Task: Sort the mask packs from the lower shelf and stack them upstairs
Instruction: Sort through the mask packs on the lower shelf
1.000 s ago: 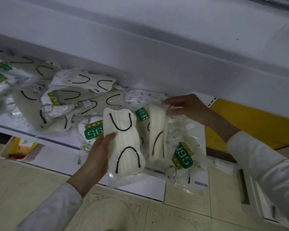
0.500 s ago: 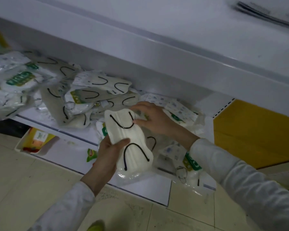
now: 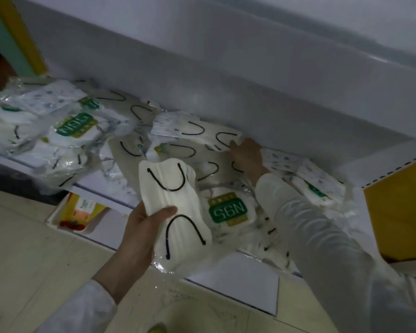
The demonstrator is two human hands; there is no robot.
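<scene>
My left hand grips a clear pack of cream masks with black ear loops, held upright in front of the lower shelf. My right hand reaches deep onto the shelf, its fingers on a similar cream mask pack near the back wall; whether they curl round it is not clear. Between my arms lies a pack with a green N95 label. Several more packs are heaped at the left and at the right.
The white upper shelf overhangs the lower one closely. A yellow side panel closes off the right end. A white tray with a yellow packet sits on the tiled floor under the shelf edge.
My right hand has moved from the pack held by my left hand back to the cream packs at the rear of the shelf. The left hand still holds its pack.
</scene>
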